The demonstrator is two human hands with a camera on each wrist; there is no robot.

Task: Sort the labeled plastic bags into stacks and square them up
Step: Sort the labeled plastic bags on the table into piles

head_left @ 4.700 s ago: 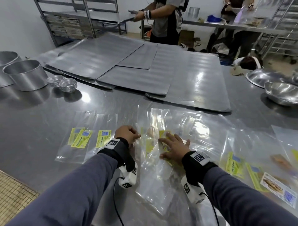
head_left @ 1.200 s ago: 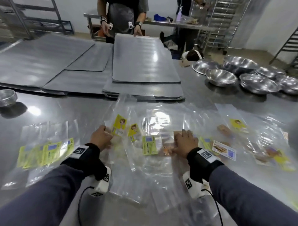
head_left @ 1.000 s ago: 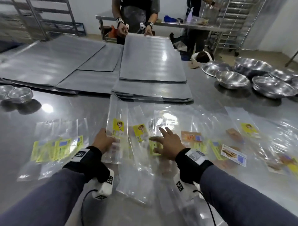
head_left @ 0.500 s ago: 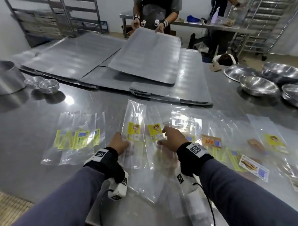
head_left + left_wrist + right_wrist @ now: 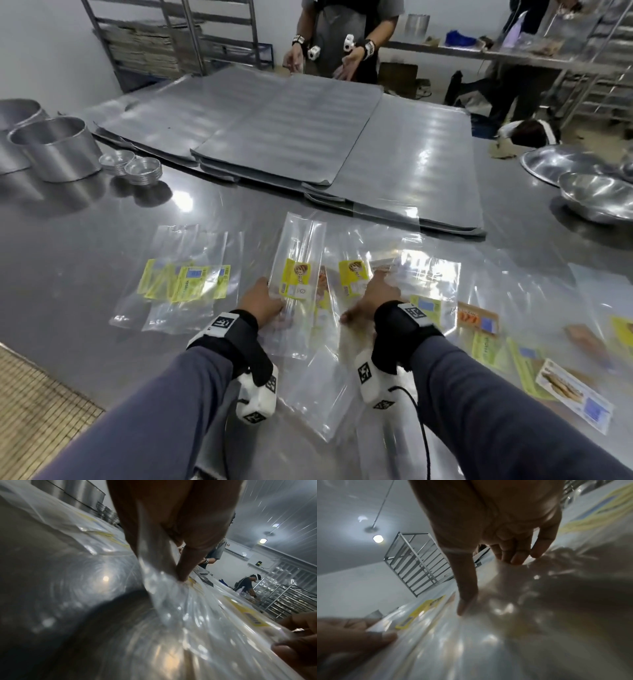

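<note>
head view: pairing two cartoon-label bags on the steel table

head view shows two narrow clear bags side by side at centre, each with a yellow cartoon label; best done by sliding the right-hand bag (image 5: 349, 291) leftward over the left-hand bag (image 5: 298, 291), matching labels first, then long edges; flat pressure only, since thin film creases and drags its neighbours; worth keeping the loose clear bags underneath from riding along; squaring likely easier by tapping both long sides together once overlapped.

left hand (image 5: 262, 305) at the lower left edge of the left-hand bag, thumb and fingers closed on the film in a pinch, seen plainly in the left wrist view where plastic runs up between thumb (image 5: 181, 566) and fingers; bag lying flat on the table (image 5: 85, 260), top end pointing away.

right hand (image 5: 371, 301) spread and relaxed, resting flat on the right-hand bag just below its label; right wrist view shows fingertips (image 5: 515, 559) pressing down on the film, nothing gripped.

sorted stack of yellow-green label bags (image 5: 185, 284) well apart to the left, fanned and not yet squared; unsorted mixed-label bags (image 5: 513, 342) spread to the right, still to be sorted.
</note>
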